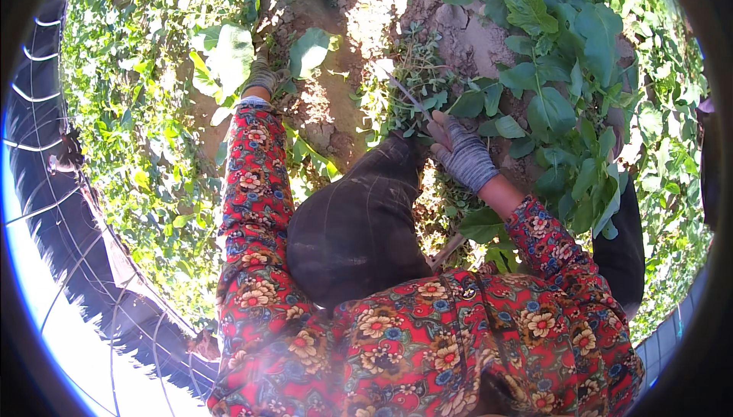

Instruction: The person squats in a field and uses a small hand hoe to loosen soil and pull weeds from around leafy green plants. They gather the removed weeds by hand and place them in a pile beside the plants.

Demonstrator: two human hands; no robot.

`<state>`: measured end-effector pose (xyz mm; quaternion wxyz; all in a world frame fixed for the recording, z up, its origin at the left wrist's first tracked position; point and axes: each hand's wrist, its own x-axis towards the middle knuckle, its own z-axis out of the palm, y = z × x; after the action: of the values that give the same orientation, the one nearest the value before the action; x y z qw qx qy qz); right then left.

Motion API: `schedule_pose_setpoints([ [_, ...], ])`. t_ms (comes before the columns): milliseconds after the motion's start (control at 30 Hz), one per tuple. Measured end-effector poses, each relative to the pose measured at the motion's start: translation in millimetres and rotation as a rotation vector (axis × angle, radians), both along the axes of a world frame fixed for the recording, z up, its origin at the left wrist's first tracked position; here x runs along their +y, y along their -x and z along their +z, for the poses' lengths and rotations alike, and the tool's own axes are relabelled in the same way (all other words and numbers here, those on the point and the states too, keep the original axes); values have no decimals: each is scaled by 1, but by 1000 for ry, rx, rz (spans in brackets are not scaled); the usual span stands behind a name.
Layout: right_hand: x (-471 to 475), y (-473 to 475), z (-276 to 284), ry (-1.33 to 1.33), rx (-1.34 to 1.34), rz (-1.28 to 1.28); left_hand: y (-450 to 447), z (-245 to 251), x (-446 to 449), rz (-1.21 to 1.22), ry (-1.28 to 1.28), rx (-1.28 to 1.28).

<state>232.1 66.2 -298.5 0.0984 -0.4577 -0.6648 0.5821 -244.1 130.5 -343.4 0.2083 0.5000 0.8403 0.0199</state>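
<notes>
My left hand (pixel 262 77), in a grey knit glove, reaches down among broad-leaved plants. A large pale leaf (pixel 230 62) stands just left of it, and another broad leaf (pixel 309 52) is to its right. The fingers are largely hidden, so what they touch does not show clearly. My right hand (pixel 467 153), in a matching glove, is closed around a slender hand tool (pixel 408 91). The tool's thin shaft points up and left over low weeds (pixel 421 67); its far end is lost in glare.
Tall leafy plants (pixel 550 107) crowd the right side, close to my right hand. Cracked bare soil (pixel 469 39) shows between the rows. My dark-trousered knee (pixel 358 228) rises between my arms. Dense greenery (pixel 137 130) and a dark ribbed covering (pixel 37 90) lie left.
</notes>
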Motion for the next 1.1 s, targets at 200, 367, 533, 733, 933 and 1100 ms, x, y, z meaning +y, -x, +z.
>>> schedule_pose_setpoints([
  [200, 5, 1, 4, 45, -27, -16, -19, -1, 11, -2, 87, 84],
  [367, 14, 4, 20, -19, -143, 53, -7, 0, 6, 46, 58, 66],
  [533, 1, -3, -13, 63, 31, -44, -15, -5, 6, 78, 13, 58],
  [733, 8, 7, 9, 240, 130, -87, 18, 8, 0, 503, -373, -291],
  [933, 16, 11, 23, 199, 38, -46, -15, 80, 29, 638, -605, -785],
  [1100, 16, 7, 19, 78, -70, 16, -93, 127, 25, 185, 227, -1158],
])
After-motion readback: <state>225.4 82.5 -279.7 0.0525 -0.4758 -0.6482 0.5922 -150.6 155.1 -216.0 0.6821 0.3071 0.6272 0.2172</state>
